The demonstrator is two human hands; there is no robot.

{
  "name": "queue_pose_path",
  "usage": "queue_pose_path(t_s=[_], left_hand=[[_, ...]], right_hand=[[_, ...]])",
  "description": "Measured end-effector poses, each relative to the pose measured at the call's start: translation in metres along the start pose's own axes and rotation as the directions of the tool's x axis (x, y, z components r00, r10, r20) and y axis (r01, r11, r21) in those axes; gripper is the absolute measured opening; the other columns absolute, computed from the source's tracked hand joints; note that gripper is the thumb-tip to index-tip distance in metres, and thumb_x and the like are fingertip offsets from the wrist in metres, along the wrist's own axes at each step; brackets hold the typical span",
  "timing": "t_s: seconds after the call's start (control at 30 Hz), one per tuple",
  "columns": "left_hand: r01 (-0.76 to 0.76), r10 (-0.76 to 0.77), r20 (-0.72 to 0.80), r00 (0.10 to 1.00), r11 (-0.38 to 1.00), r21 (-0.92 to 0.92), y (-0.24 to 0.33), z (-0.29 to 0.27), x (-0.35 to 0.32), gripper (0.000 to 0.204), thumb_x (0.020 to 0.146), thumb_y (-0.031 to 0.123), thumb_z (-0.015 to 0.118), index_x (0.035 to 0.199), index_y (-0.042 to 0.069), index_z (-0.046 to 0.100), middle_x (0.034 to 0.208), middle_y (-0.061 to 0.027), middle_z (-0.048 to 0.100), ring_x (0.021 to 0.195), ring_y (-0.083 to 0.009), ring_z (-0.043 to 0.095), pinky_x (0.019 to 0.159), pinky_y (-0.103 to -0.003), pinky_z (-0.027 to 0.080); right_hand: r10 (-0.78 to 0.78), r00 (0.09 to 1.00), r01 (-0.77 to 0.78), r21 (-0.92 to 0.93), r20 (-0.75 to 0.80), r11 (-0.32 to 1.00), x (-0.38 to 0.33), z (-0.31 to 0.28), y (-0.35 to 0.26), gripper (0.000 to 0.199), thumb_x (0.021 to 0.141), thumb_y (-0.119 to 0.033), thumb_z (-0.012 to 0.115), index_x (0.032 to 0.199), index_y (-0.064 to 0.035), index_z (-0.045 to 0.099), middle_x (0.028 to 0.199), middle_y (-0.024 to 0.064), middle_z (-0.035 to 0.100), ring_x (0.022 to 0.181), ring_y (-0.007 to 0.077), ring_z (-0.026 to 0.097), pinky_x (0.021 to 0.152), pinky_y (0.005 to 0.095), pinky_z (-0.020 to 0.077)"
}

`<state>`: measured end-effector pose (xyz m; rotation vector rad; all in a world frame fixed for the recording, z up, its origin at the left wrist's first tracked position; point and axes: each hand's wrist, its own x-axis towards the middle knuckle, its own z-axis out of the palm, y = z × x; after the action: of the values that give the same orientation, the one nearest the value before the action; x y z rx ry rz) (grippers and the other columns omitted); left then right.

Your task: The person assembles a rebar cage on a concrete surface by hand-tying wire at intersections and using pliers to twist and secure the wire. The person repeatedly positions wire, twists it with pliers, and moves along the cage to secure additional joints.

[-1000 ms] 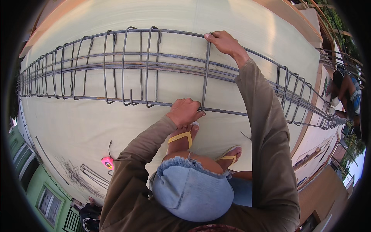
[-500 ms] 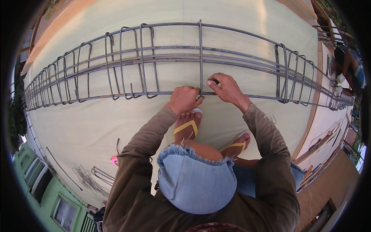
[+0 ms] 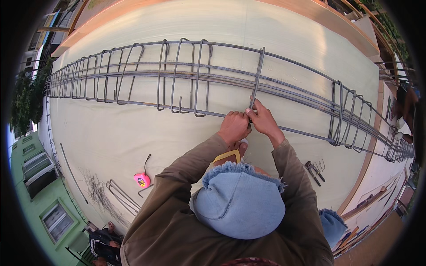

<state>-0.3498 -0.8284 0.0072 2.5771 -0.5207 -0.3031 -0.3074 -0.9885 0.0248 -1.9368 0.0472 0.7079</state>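
A long rebar cage [image 3: 290, 94] with several stirrups lies across a pale sheet in front of me. One single stirrup [image 3: 258, 71] stands apart in the cage's middle, leaning a little to the right at its top. At its foot my left hand [image 3: 235, 127] is closed round the near rebar [image 3: 211, 114], knuckles up. My right hand [image 3: 265, 120] touches the left one, its thumb and fingers pinching the stirrup's lower part. Any tie wire at that joint is hidden by my fingers.
Left of me lie a pink tape measure [image 3: 142, 180], bent steel rods [image 3: 122, 195] and a tangle of thin wire [image 3: 95, 190]. Pincers [image 3: 314, 173] rest to my right. A person [image 3: 105, 244] is at lower left, and another person [image 3: 404, 108] crouches at far right.
My right hand has moved in against the left hand and now grips the stirrup. The stirrup appears more tilted. The whole view has shifted and turned, bringing the pincers into sight.
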Motion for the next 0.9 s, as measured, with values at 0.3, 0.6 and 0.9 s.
queue_pose_path(t_s=[0.3,0.6,0.9], left_hand=[[0.096,-0.102,-0.366,0.925,0.995,-0.035,-0.030,-0.055,-0.008,0.057,0.085,0.039,0.076,0.127,0.002,0.065,0.123,-0.0172,0.063,0.119,-0.0324,0.056,0.108,-0.050,0.038],[0.392,-0.665,-0.196,0.721,0.624,-0.676,-0.121,-0.083,0.031,0.037,0.099,0.010,0.055,0.132,-0.006,0.061,0.103,-0.0211,0.073,0.097,-0.0391,0.070,0.085,-0.043,0.055],[0.154,-0.603,-0.101,0.791,0.357,-0.921,-0.112,-0.053,0.039,0.035,0.101,0.013,0.056,0.128,-0.008,0.064,0.089,-0.0134,0.073,0.075,-0.0226,0.068,0.074,-0.040,0.055]], right_hand=[[-0.007,1.000,0.008,-0.038,0.001,0.999,0.002,0.005,0.000,0.052,0.099,-0.026,0.059,0.144,-0.0039,0.046,0.108,0.0238,0.069,0.097,0.0352,0.072,0.083,0.0429,0.0555],[-0.034,0.985,0.029,-0.030,-0.172,0.999,-0.002,0.017,0.002,0.069,0.096,-0.027,0.066,0.153,-0.0019,0.036,0.126,0.0246,0.063,0.105,0.0322,0.068,0.089,0.0432,0.0547],[-0.113,0.904,0.102,-0.048,-0.413,0.994,-0.004,0.021,0.004,0.076,0.094,-0.029,0.071,0.154,-0.0009,0.035,0.138,0.0249,0.053,0.117,0.0313,0.058,0.093,0.0438,0.0509]])
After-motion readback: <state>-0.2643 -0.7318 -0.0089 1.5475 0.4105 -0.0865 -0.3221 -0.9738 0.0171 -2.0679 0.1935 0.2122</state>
